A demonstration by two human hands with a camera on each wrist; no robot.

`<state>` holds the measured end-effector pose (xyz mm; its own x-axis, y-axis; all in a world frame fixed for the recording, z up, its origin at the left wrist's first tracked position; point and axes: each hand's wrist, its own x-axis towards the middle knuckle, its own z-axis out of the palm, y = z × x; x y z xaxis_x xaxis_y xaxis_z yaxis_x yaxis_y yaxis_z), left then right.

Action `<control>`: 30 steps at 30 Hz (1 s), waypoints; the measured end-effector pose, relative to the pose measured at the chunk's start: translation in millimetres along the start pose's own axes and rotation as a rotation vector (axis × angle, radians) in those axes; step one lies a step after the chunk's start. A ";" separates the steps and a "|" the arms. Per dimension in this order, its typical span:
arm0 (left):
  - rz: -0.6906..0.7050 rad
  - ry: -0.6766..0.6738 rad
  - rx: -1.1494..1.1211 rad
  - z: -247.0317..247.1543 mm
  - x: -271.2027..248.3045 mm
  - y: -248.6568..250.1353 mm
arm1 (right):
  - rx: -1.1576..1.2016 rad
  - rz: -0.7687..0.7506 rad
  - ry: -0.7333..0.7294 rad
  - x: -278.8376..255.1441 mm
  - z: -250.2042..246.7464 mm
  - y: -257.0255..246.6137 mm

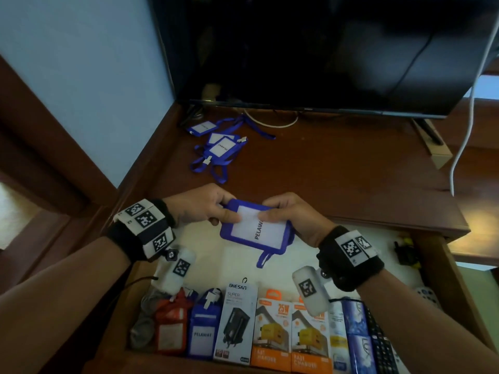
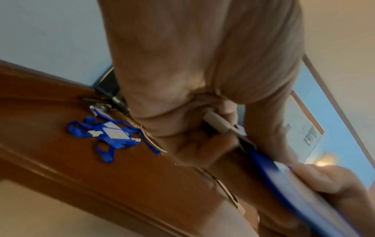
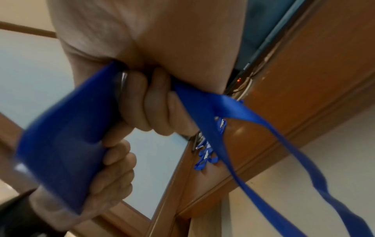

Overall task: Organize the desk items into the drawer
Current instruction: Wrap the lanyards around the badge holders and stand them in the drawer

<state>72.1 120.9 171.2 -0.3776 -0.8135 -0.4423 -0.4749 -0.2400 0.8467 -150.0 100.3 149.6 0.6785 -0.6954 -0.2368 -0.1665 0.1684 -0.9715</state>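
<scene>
Holding steady over the open drawer [image 1: 442,268], both hands have one blue badge holder [image 1: 253,228] between them. The left hand [image 1: 202,209] pinches its left edge, thumb on the white card face; the right hand [image 1: 291,214] pinches the right edge the same way, and in the right wrist view its fingers [image 3: 154,110] curl round the holder and the blue strap [image 3: 253,154] together. That strap hangs loose in a long loop below.

To do this well, I'd say gather the dangling strap behind the holder first, so it can't snag on the drawer front, then stand the holder upright in the front row beside the matching blue holder [image 1: 202,330], which sits just right of the red holder [image 1: 170,327]. The holder looks like soft, smooth plastic with rounded corners, so it will flex; a grip on both edges keeps it flat.

Going rightward along that row: a tall white charger box [image 1: 235,322], glossy card, then two orange boxes [image 1: 290,333], all stiff and squared, packed side by side. On the wooden desk [image 1: 337,171], well apart from the hands, more badge holders [image 1: 218,147] lie in a tangle of flat woven straps, waiting their turn, and the dark screen [image 1: 324,49] stands at the back.
</scene>
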 end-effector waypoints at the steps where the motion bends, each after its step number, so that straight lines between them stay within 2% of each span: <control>1: 0.007 0.055 -0.040 1.7 0.4 -3.2 | 0.029 -0.006 0.042 0.9 0.2 4.3; 5: 0.019 0.228 -0.180 11.8 5.6 -13.7 | 0.227 0.024 0.231 -0.1 5.7 22.4; 7: 0.015 0.340 -0.261 18.7 10.1 -16.1 | 0.290 0.023 0.279 -1.6 10.2 30.8; 12: 0.001 0.609 -0.505 31.0 22.6 -17.4 | 0.192 0.009 0.299 -3.2 18.3 40.7; 16: -0.006 0.796 -0.465 41.9 32.9 -18.5 | -0.052 0.019 0.271 0.3 23.0 35.7; 19: -0.028 0.897 -0.284 47.5 39.6 -25.0 | -0.153 -0.009 0.234 1.9 23.7 26.8; 22: -0.032 0.930 -0.046 52.0 40.9 -32.8 | -0.211 0.000 0.226 1.6 20.5 19.8; 24: 0.003 0.900 0.055 56.1 39.3 -34.8 | -0.206 0.065 0.209 -0.2 17.3 16.7; 26: 0.020 0.850 0.175 60.3 36.3 -37.1 | -0.217 0.131 0.170 -3.1 15.3 13.3; 30: 0.013 0.668 0.375 66.1 30.9 -40.8 | -0.456 0.169 0.052 -7.6 13.2 8.6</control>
<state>27.3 140.5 103.5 0.1191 -0.9911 -0.0592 -0.7567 -0.1292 0.6409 -147.1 116.3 143.0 0.5805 -0.7204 -0.3796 -0.5758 -0.0335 -0.8169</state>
